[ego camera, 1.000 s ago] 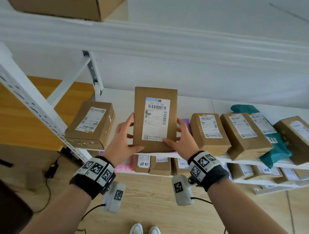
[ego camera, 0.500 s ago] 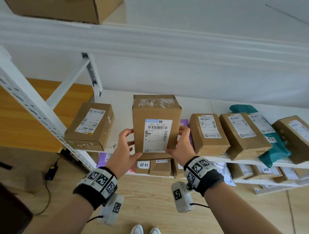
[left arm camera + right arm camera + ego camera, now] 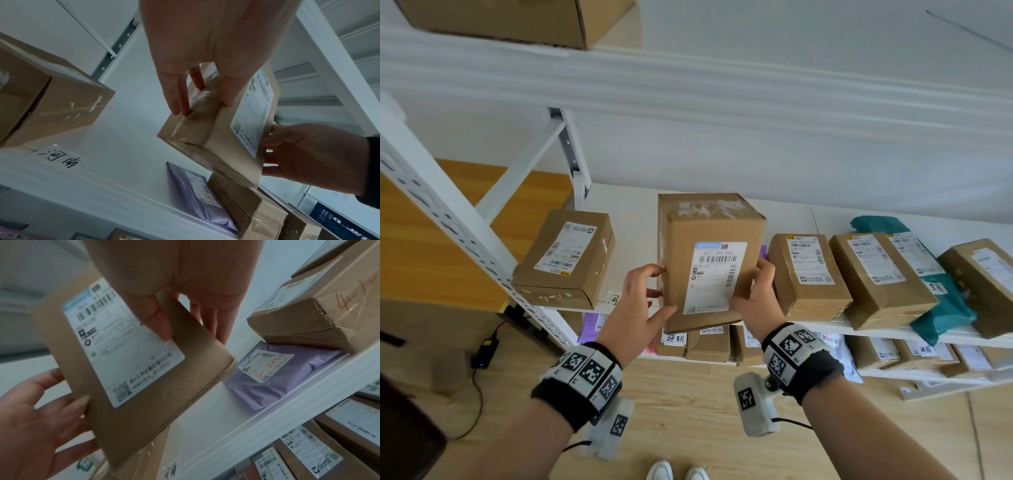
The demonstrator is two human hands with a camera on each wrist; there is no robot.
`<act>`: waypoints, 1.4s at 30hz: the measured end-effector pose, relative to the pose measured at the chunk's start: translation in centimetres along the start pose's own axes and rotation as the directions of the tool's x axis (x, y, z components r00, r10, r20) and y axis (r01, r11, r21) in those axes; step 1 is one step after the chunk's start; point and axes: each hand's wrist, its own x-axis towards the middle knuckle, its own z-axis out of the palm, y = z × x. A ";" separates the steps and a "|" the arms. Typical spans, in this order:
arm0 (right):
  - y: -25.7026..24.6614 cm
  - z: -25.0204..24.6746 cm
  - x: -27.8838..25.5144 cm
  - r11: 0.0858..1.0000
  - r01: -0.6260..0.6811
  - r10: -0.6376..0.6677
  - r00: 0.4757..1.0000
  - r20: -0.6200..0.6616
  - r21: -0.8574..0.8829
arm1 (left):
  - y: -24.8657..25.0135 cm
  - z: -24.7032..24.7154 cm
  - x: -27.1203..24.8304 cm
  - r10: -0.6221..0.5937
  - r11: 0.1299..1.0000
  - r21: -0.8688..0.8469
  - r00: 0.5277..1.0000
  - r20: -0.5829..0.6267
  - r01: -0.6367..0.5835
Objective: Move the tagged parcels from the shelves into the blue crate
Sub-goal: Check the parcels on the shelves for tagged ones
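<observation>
White shelf (image 3: 626, 219) tagged 河南 (image 3: 61, 158); both hands clamp the barcode-labelled parcel (image 3: 709, 267)

Matt brown cardboard parcel (image 3: 709, 260) w/ glossy tape, white paper label (image 3: 717, 275)

The label (image 3: 115, 340) on the held parcel (image 3: 709, 260) was smeared by motion, so its small print could not be read. The purple mailer (image 3: 763, 253) showed only as a sliver behind that parcel (plainer in the wrist views). The upper carton (image 3: 517, 20) was cut off by the top edge. Lower-shelf boxes (image 3: 709, 346) were mostly hidden under the shelf board (image 3: 893, 334).
</observation>
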 end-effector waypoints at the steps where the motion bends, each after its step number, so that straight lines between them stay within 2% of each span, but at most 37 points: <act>1: -0.1 -0.1 0.1 0.998 -0.020 0.020 1.000 -0.010 0.052 | 0.1 -0.1 0.0 0.033 0.999 0.005 0.999 0.001 -0.033; 6: -0.6 -0.4 0.3 0.947 -0.063 0.079 0.996 -0.039 0.314 | 1.3 -0.5 0.5 0.212 0.975 0.056 0.977 0.018 -0.213; 10: -0.6 -0.3 0.5 0.924 -0.089 0.102 0.995 -0.017 0.373 | 2.1 -0.6 1.1 0.331 0.936 0.133 0.944 -0.005 -0.327; 17: -0.7 -0.3 1.0 0.944 -0.106 0.116 0.993 -0.013 0.312 | 1.9 -0.5 1.1 0.315 0.935 0.180 0.949 -0.031 -0.304; 20: -0.5 -0.4 1.3 0.969 -0.087 0.098 0.995 -0.037 0.233 | 2.0 -0.6 1.1 0.258 0.956 0.160 0.965 -0.044 -0.248; 22: -0.7 -0.2 1.4 0.977 -0.083 0.091 0.995 -0.032 0.197 | 2.0 -0.7 1.1 0.158 0.982 0.116 0.986 -0.060 -0.150; 25: -1.2 0.0 1.2 0.993 -0.017 0.016 1.000 0.010 0.116 | 1.7 -0.9 1.4 -0.026 0.998 -0.051 0.997 -0.074 0.023; 27: -1.8 0.1 0.6 0.998 0.067 -0.067 0.996 0.054 0.001 | 1.4 -1.1 1.7 -0.115 0.984 -0.147 0.989 -0.096 0.100; 30: -2.6 0.8 -0.4 0.973 0.185 -0.172 0.980 0.100 -0.138 | 1.1 -1.9 2.3 -0.211 0.962 -0.205 0.966 -0.152 0.178; 35: -2.7 1.6 -1.5 0.933 0.266 -0.244 0.963 0.118 -0.242 | -0.4 -2.7 3.1 -0.325 0.910 -0.316 0.936 -0.133 0.270; 39: -3.0 2.1 -2.3 0.884 0.378 -0.352 0.925 0.141 -0.274 | -0.8 -2.8 3.1 -0.405 0.838 -0.439 0.908 -0.103 0.324; 42: -3.1 2.4 -2.5 0.847 0.419 -0.386 0.908 0.165 -0.327 | -1.3 -2.7 2.7 -0.439 0.801 -0.486 0.895 -0.081 0.349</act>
